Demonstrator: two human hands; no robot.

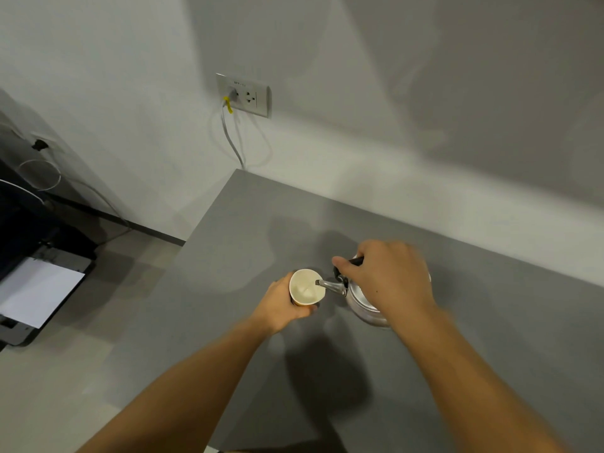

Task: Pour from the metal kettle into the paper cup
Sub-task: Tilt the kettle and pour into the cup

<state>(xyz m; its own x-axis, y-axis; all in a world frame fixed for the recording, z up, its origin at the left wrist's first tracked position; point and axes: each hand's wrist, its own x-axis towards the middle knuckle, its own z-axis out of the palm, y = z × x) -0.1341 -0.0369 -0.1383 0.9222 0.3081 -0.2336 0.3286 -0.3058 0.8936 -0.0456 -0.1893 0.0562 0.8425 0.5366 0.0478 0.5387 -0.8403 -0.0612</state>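
A paper cup (306,287), white inside with an orange outer wall, stands on the grey table (457,338). My left hand (280,306) is wrapped around the cup's left side. A shiny metal kettle (362,305) with a black handle is just right of the cup, and my right hand (389,279) grips that handle from above, covering most of the lid. The kettle's thin spout (327,284) reaches over the cup's right rim. I cannot tell whether liquid is flowing.
A white wall rises behind the table, with a socket plate (244,94) and a grey cable hanging from it. Left of the table, on the floor side, a printer (36,289) holds white paper. The table's left edge runs diagonally near the cup.
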